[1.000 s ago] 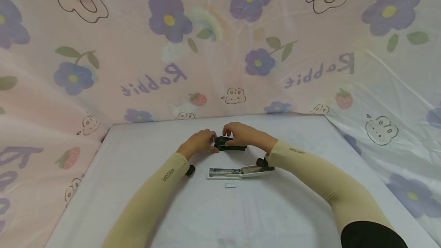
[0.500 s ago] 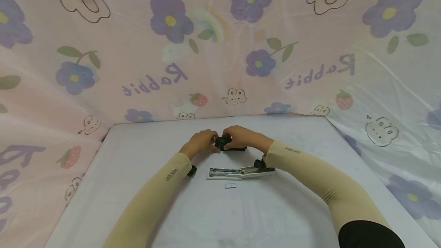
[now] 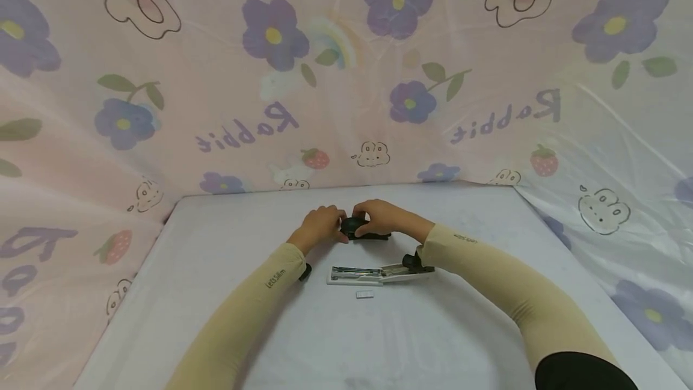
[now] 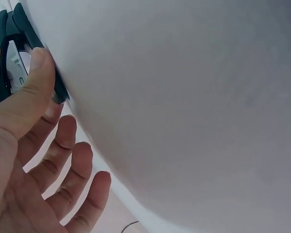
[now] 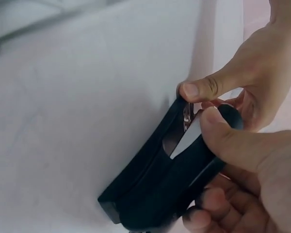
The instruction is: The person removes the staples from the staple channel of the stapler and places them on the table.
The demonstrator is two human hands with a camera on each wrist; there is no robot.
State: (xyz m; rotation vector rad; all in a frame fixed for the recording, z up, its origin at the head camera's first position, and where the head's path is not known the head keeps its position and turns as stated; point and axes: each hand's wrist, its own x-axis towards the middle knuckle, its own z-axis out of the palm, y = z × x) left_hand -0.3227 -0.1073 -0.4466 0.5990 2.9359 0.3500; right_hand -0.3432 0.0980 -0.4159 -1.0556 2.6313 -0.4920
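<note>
A dark green-black stapler [image 3: 354, 225] lies toward the back of the white table, with both hands on it. My left hand [image 3: 320, 225] pinches its base at the left end. In the left wrist view, the thumb [image 4: 39, 60] lies on that base and the other fingers spread loosely. My right hand [image 3: 381, 216] grips the upper arm. In the right wrist view, the right thumb [image 5: 216, 119] lies over the pale inner part of the stapler [image 5: 169, 179], which shows through the gap between arm and base.
In front of the hands lies a white stapler [image 3: 354, 275], opened out flat with its metal rail showing. A small strip of staples [image 3: 365, 294] sits just before it on the white table [image 3: 303, 342]. A patterned cloth [image 3: 335, 89] hangs behind.
My right hand has moved slightly left along the dark stapler and its fingers have closed in on the arm. The left hand stays at the end. The head view has shifted slightly.
</note>
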